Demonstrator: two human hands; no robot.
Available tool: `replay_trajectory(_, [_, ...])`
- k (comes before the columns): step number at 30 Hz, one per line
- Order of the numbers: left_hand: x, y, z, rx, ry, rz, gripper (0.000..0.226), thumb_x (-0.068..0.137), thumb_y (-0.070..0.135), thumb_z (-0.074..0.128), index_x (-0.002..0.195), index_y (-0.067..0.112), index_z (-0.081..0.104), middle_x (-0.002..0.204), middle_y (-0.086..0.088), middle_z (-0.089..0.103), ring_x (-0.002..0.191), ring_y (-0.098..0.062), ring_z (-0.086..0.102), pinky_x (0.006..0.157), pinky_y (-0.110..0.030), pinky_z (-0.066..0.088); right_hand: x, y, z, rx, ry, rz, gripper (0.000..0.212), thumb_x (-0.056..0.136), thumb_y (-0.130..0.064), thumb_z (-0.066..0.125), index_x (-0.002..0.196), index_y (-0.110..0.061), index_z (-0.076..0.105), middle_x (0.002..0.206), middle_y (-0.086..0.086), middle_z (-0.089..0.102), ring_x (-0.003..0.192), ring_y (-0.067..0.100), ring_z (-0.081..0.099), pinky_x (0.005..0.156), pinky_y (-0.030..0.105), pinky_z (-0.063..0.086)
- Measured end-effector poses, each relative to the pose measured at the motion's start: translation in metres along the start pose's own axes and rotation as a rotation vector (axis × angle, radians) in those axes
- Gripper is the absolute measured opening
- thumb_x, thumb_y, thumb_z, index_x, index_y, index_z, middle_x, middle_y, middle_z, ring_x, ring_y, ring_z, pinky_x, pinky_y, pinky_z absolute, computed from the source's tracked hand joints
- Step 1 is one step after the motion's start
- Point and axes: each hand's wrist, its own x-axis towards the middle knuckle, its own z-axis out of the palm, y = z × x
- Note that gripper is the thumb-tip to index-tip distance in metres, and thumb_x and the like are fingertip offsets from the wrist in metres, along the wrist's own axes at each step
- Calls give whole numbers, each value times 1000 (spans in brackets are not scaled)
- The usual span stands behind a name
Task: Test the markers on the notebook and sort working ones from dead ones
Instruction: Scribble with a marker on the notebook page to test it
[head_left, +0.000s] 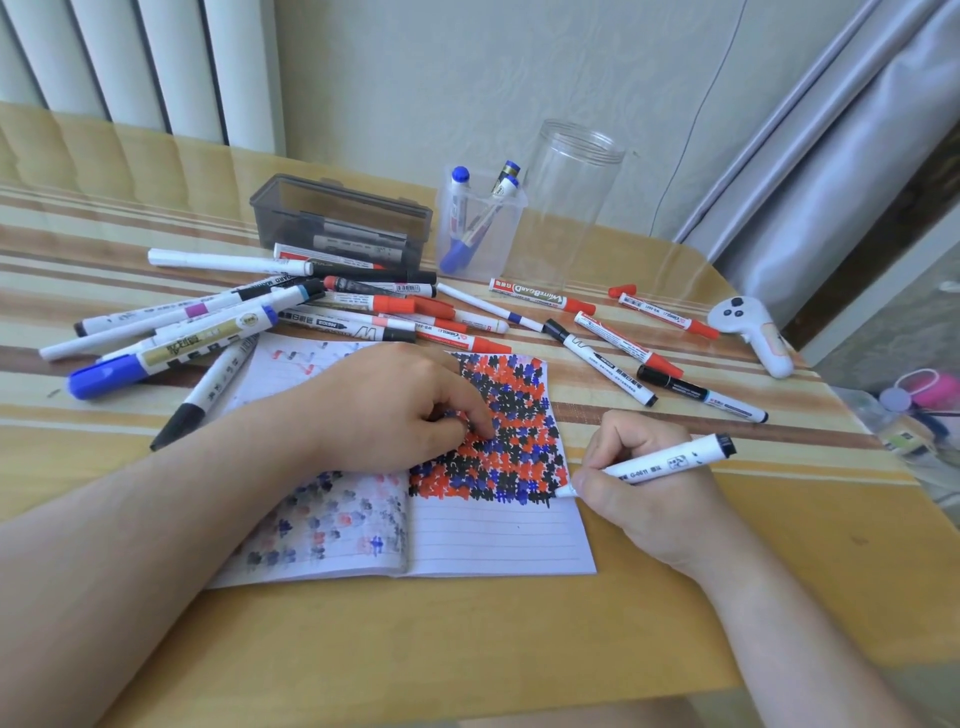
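Note:
An open lined notebook (498, 540) lies in front of me, its right page thick with red, blue and black scribbles. My left hand (395, 405) rests on the page, fingers curled, possibly hiding something small underneath. My right hand (644, 493) grips a white marker with a black end (670, 460), its tip touching the page's right edge at the lowest row of marks. A heap of capped markers (291, 317) lies behind the notebook. A small clear cup (480, 228) holds three blue markers. A grey box (340, 221) holds several dark markers.
A tall clear jar (571, 208) stands beside the cup. More red and black markers (628, 345) and a loose red cap (622, 291) lie to the right. A white controller (750, 332) sits near the table's right edge. A curtain hangs behind it.

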Motion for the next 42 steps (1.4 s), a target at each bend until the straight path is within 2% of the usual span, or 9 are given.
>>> replay_trajectory(9, [-1, 0, -1, 2, -5, -9, 31, 89, 40, 54, 110, 54, 72, 85, 27, 53, 87, 3, 54, 75, -23, 42, -1, -1, -1, 18, -30, 19, 25, 70, -30, 74, 61, -19, 53, 65, 26, 50, 56, 26, 40, 50, 44, 32])
replay_trajectory(14, [0, 1, -2, 13, -23, -8, 29, 92, 36, 58, 111, 53, 72, 89, 26, 54, 88, 4, 54, 75, -22, 42, 0, 1, -1, -11, -1, 5, 24, 69, -26, 69, 61, -18, 47, 63, 20, 48, 54, 38, 37, 46, 50, 32])
replay_trajectory(20, [-1, 0, -2, 10, -13, -11, 28, 93, 34, 62, 110, 54, 71, 87, 27, 53, 87, 6, 54, 74, -22, 41, 0, -1, -1, 46, 2, 18, 25, 69, -30, 73, 63, -16, 54, 65, 22, 53, 58, 27, 43, 53, 40, 34])
replay_trajectory(26, [0, 2, -3, 19, -17, -16, 29, 93, 33, 61, 110, 54, 72, 88, 26, 53, 87, 7, 53, 74, -20, 40, -1, 0, 0, 14, -21, 26, 25, 70, -31, 72, 62, -18, 52, 63, 20, 52, 55, 26, 40, 49, 43, 31])
replay_trajectory(32, [-2, 5, -5, 21, -45, -31, 32, 95, 34, 52, 116, 51, 69, 96, 20, 58, 93, 0, 54, 84, -31, 48, -1, -2, -2, 50, 3, 32, 24, 72, -25, 74, 63, -17, 52, 66, 24, 51, 57, 28, 40, 52, 42, 32])
replay_trajectory(35, [-5, 6, -4, -25, -6, -52, 52, 95, 16, 40, 134, 46, 57, 113, 11, 60, 108, -8, 51, 96, -34, 44, -1, 0, -1, 37, -14, 20, 26, 71, -23, 73, 61, -19, 49, 61, 17, 49, 55, 31, 37, 49, 46, 31])
replay_trajectory(38, [-5, 5, -4, -101, 57, -95, 66, 98, -3, 42, 146, 42, 36, 122, 10, 55, 110, -7, 50, 93, -29, 41, 0, -3, -2, 144, 2, 4, 25, 67, -22, 75, 59, -25, 52, 60, 4, 49, 55, 20, 39, 51, 37, 34])
replay_trajectory(40, [-3, 6, -5, -176, 104, -95, 61, 101, 4, 54, 144, 40, 31, 124, 14, 55, 107, -4, 56, 90, -27, 44, 1, -4, -5, 251, 43, -22, 28, 70, -11, 82, 66, -27, 59, 64, -1, 53, 57, 11, 44, 53, 24, 39])
replay_trajectory(42, [-2, 10, -6, -256, 147, -92, 58, 97, 14, 67, 137, 39, 34, 123, 17, 55, 105, -4, 60, 90, -24, 49, 1, -7, -7, 373, 38, -21, 23, 69, -16, 87, 74, -27, 67, 68, -5, 59, 58, 7, 49, 54, 17, 40])
